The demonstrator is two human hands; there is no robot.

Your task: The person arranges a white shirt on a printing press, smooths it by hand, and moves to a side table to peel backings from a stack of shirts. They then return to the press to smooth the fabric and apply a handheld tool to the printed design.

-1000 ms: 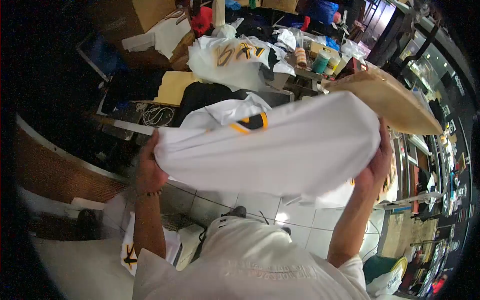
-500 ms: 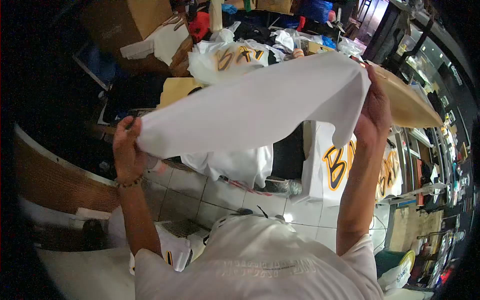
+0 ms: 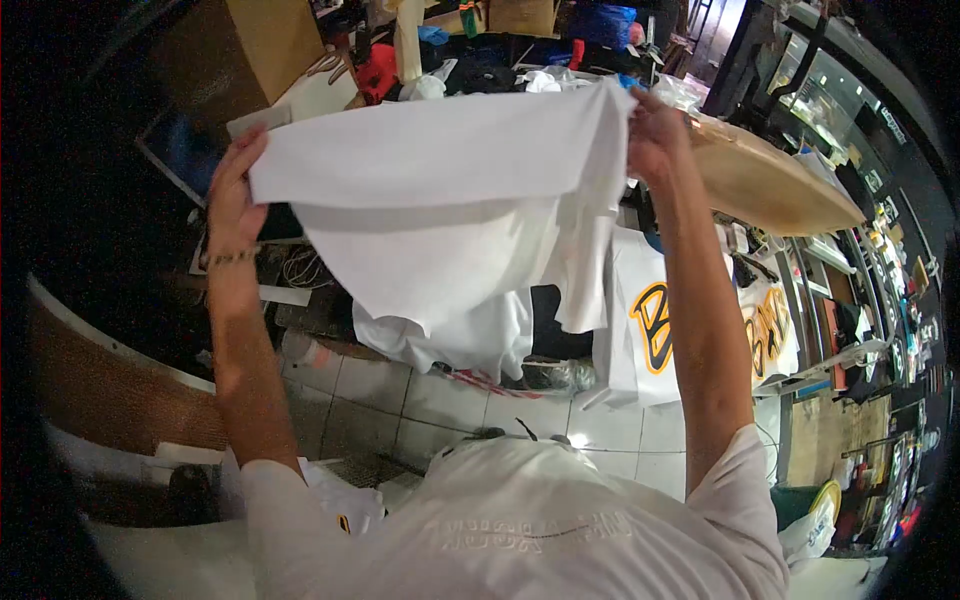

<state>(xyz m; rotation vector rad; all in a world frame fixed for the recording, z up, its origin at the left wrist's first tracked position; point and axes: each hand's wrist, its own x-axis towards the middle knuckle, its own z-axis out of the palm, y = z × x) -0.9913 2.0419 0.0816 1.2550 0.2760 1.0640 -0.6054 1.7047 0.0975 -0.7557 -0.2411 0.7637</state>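
Observation:
A plain white cloth (image 3: 430, 150) is stretched in the air between my two hands, with a fold of it hanging down below. My left hand (image 3: 236, 190) is closed on its left end. At its upper right corner my right hand (image 3: 660, 140) grips the fabric. Beneath the cloth, more white fabric (image 3: 450, 335) drapes over the near edge of the work surface. To the right of that hangs a white garment (image 3: 625, 330) with black and orange lettering, partly hidden by my right forearm.
A brown rounded board (image 3: 770, 180) juts out beyond my right hand. Another lettered white garment (image 3: 768, 330) lies at the right. A cardboard box (image 3: 265, 50) stands at the upper left, near a red item (image 3: 377, 72). White floor tiles (image 3: 445, 400) show below.
Both hands have moved up and to the left with the cloth. The cloth now hangs in a wider double layer, covering the lettered garment behind it.

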